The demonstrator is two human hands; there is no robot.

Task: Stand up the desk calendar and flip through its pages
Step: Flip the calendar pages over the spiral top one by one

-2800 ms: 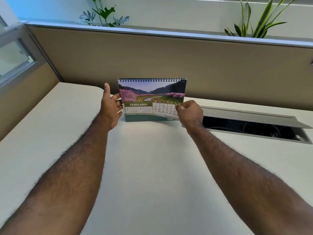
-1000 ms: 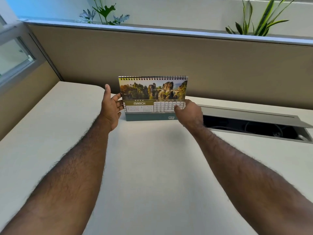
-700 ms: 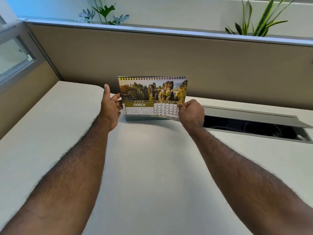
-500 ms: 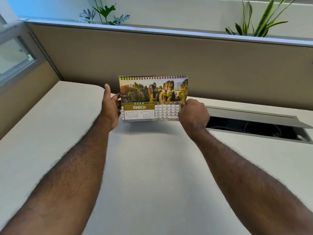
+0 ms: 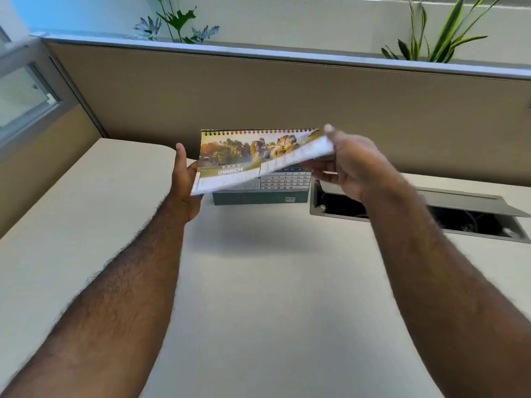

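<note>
bright even daylight, soft shadow on desk (image 5: 258, 282), motion blur on lifted page (image 5: 258, 168), wide-angle edge bending

Two bare forearms in view, no sleeves showing anywhere up to the frame edge. Both forearms carry dense dark hair along their length, thinning toward the wrists. No watch, bracelet or band on either wrist. Left hand (image 5: 185, 179) bare, no glove, no ring seen on the visible thumb or palm edge. Right hand (image 5: 349, 165) bare too, motion-blurred, one pale fingernail visible at the top; finger detail otherwise too smeared to read.
</note>
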